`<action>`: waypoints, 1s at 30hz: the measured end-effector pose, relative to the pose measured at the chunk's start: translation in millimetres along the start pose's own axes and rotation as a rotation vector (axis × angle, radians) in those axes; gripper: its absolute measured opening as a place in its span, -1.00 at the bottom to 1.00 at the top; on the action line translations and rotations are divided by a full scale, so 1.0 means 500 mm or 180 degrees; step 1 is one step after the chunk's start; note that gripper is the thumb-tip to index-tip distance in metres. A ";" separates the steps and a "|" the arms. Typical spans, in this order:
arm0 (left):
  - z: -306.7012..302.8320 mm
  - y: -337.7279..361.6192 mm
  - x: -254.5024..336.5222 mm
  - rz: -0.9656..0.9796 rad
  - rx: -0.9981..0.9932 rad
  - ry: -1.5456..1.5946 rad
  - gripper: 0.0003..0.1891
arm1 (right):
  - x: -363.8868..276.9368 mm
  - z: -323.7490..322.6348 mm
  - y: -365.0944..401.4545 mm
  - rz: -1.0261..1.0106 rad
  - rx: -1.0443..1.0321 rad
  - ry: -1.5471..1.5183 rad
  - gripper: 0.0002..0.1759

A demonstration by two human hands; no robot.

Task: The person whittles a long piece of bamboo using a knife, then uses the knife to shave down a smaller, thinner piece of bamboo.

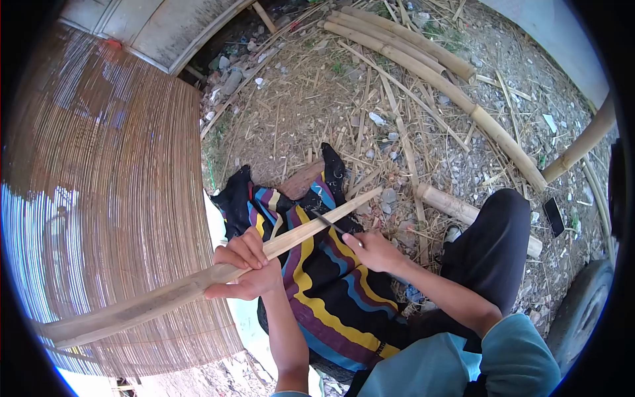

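A long split bamboo strip [169, 291] runs from the lower left up to the middle of the view, its far end pale and shaved. My left hand [248, 268] is closed around it partway along. In my right hand [376, 252] is a knife [329, 222], gripped by its handle, with the dark blade lying across the pale part of the strip. Beneath both hands a black cloth with yellow, purple and blue wavy stripes [307, 284] is spread over my lap and the ground.
At left stands a screen of thin slats [112, 192]. Bamboo poles [423, 59] lie at the upper right, and a shorter bamboo piece [456, 205] rests near my knee. A phone [553, 217] is on the littered ground, above a tire [582, 317].
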State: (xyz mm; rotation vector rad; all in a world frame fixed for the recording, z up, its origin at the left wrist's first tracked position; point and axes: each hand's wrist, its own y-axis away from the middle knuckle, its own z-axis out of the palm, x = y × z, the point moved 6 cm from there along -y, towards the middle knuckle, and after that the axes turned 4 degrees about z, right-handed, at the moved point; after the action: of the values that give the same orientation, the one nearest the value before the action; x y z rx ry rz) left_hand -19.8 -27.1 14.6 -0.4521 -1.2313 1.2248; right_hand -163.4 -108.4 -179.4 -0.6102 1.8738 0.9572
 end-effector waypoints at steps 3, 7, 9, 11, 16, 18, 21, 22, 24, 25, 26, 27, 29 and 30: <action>0.013 0.001 -0.002 -0.0099 -0.0107 0.0067 -0.27 | -0.080 -0.002 0.047 -0.0021 -0.0324 -0.0289 -0.33; 0.041 0.001 -0.006 -0.0215 -0.0490 0.0208 -0.29 | -0.058 -0.006 0.020 -0.0232 0.0070 -0.0170 -0.31; 0.036 0.001 -0.003 -0.0237 -0.0546 0.0239 -0.28 | 0.032 -0.005 -0.036 0.0324 0.0277 -0.0182 -0.28; 0.039 0.007 -0.002 -0.0271 -0.0608 0.0299 -0.28 | 0.110 -0.018 -0.059 0.0826 0.0161 -0.0202 -0.23; 0.045 0.006 -0.006 -0.0320 -0.0662 0.0313 -0.27 | 0.028 -0.021 -0.014 0.0936 -0.0127 -0.0599 -0.24; 0.054 0.004 -0.007 -0.0370 -0.0738 0.0335 -0.27 | -0.048 -0.024 0.010 0.0104 -0.0184 -0.0307 -0.27; 0.070 0.000 -0.010 -0.0433 -0.0949 0.0395 -0.28 | -0.059 -0.035 0.011 -0.0056 -0.0085 -0.0268 -0.32; 0.076 0.001 -0.011 -0.0475 -0.1073 0.0412 -0.28 | -0.050 -0.038 0.006 -0.0074 0.0002 -0.0253 -0.29; 0.074 0.002 -0.010 -0.0436 -0.0945 0.0412 -0.27 | -0.012 -0.038 -0.013 0.0015 0.0182 -0.0265 -0.29; 0.071 0.001 -0.010 -0.0396 -0.0837 0.0419 -0.26 | 0.018 -0.038 -0.026 0.0354 0.0174 -0.0268 -0.28; 0.072 0.004 -0.009 -0.0385 -0.0839 0.0421 -0.26 | 0.057 -0.038 -0.039 0.0694 0.0167 -0.0266 -0.27; 0.073 0.008 -0.007 -0.0400 -0.0821 0.0426 -0.26 | 0.076 -0.049 -0.046 0.0730 0.0395 -0.0157 -0.25; 0.081 0.004 -0.011 -0.0393 -0.0883 0.0482 -0.26 | 0.103 -0.049 -0.053 0.0774 0.0339 -0.0210 -0.24; 0.090 0.009 -0.010 -0.0372 -0.0951 0.0429 -0.26 | 0.099 -0.053 -0.045 0.0849 0.0232 -0.0234 -0.24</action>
State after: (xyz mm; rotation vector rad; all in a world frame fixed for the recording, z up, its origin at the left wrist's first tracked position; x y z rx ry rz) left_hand -60.6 -44.6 24.5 -0.6612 -1.3101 0.8993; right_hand -182.8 -144.0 -224.0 -0.2814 1.9463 1.0610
